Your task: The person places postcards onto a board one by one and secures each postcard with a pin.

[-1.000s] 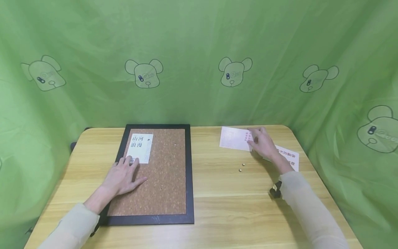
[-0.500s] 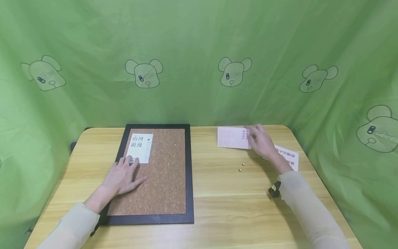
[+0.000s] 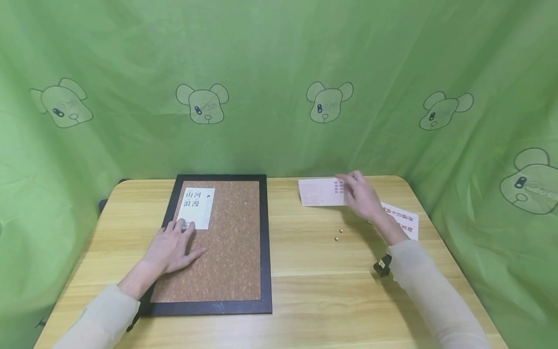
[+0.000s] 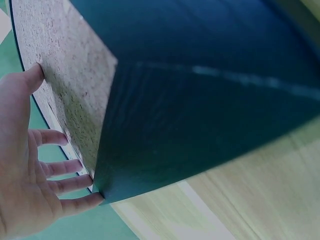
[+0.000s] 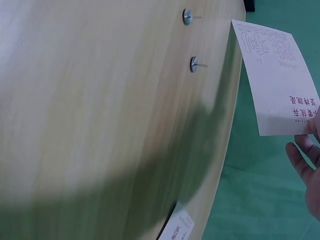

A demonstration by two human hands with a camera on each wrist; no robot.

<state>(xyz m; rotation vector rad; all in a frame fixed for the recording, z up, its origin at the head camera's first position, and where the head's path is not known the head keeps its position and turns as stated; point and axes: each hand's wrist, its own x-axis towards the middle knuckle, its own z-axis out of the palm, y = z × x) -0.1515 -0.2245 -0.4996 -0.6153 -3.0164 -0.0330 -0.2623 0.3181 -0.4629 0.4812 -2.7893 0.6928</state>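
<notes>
My right hand [image 3: 363, 198] pinches one end of a white card [image 3: 320, 192] with red print, near the table's far edge. In the right wrist view the card [image 5: 280, 80] stands tilted, clear of the tabletop. With fingers spread, my left hand [image 3: 171, 249] rests on the left side of a black-framed corkboard [image 3: 231, 242]. Its fingertips touch the lower end of another white card [image 3: 198, 208], which has large dark characters and lies at the board's upper left. A small dark round spot shows near that card's top right corner; whether it is a pin I cannot tell.
Two thumbtacks [image 5: 193, 64] lie points sideways on the wooden table [image 3: 314, 281], between the board and my right arm. A further white card with red characters [image 3: 403, 220] lies partly behind my right wrist. Green curtain [image 3: 279, 135] hangs along the far edge.
My right hand has shifted left and slightly up in the head view, bringing its card along. More of the card behind the wrist shows. The left hand stays in place.
</notes>
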